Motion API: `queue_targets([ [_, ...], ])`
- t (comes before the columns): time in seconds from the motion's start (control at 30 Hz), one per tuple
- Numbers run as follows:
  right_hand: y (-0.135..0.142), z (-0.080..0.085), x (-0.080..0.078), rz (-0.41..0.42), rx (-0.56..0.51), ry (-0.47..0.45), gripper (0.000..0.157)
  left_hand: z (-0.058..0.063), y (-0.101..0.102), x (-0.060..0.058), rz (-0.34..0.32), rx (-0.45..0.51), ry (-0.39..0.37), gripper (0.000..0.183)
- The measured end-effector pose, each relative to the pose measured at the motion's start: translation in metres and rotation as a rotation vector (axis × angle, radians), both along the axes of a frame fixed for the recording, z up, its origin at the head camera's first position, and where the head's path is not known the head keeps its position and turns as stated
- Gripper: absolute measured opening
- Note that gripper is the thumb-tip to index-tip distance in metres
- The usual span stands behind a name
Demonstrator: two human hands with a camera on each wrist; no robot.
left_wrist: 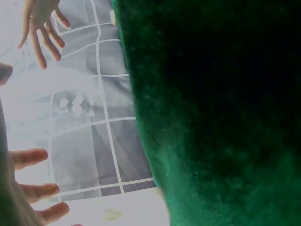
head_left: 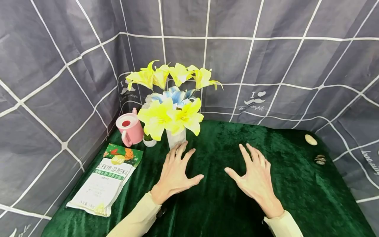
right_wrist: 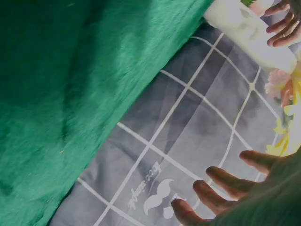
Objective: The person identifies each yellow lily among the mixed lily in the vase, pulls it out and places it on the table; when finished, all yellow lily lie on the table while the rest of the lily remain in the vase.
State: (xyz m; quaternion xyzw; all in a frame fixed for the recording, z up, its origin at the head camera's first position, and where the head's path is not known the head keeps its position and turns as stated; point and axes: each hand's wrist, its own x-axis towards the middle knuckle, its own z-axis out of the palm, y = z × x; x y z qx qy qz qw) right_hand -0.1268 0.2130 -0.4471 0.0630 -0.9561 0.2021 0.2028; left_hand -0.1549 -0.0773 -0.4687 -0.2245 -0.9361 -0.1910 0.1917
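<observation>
My left hand (head_left: 176, 174) hovers over the green cloth with fingers spread, holding nothing. In the head view its fingertips overlap the lower part of a white ribbed vase (head_left: 175, 139). Yellow lilies (head_left: 160, 117) and a blue flower (head_left: 176, 95) rise from that vase. My right hand (head_left: 256, 176) is held out to the right, thumb apart from the straight fingers, with nothing in it. Both wrist views show spread fingers (left_wrist: 35, 192) with nothing between them. In the right wrist view the fingers (right_wrist: 221, 188) appear against the grey backdrop.
A pink watering can (head_left: 130, 128) and a small potted plant (head_left: 149, 142) stand left of the vase. A bag with Chinese print (head_left: 108, 184) lies at the left. Toward the right edge sit a pale stone (head_left: 311, 140) and a dark striped one (head_left: 320, 160). Grey checked curtains (head_left: 278, 19) surround the green cloth (head_left: 213, 210).
</observation>
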Motion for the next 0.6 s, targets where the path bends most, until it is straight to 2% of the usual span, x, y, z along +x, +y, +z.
queue_targets([
  [0.1,-0.005,0.003,0.000,0.046,-0.087,0.034,0.083,0.000,-0.003,0.001,0.006,0.152,-0.037,0.070],
  [0.17,-0.011,0.008,0.000,0.086,-0.163,0.047,0.072,-0.001,-0.005,0.000,0.010,0.281,-0.034,0.058],
  [0.27,-0.022,0.017,-0.003,0.144,-0.287,0.083,0.054,-0.003,-0.008,-0.003,0.008,0.479,0.011,0.041],
  [0.37,-0.036,0.027,-0.009,0.186,-0.386,0.134,0.039,-0.005,-0.010,-0.009,0.020,0.636,0.084,0.029],
  [0.47,-0.051,0.035,-0.016,0.237,-0.485,0.158,0.029,-0.006,-0.014,-0.015,0.080,0.751,0.124,0.021],
  [0.6,-0.072,0.041,-0.026,0.312,-0.627,0.144,0.022,-0.006,-0.020,-0.024,0.196,0.840,0.119,0.020],
])
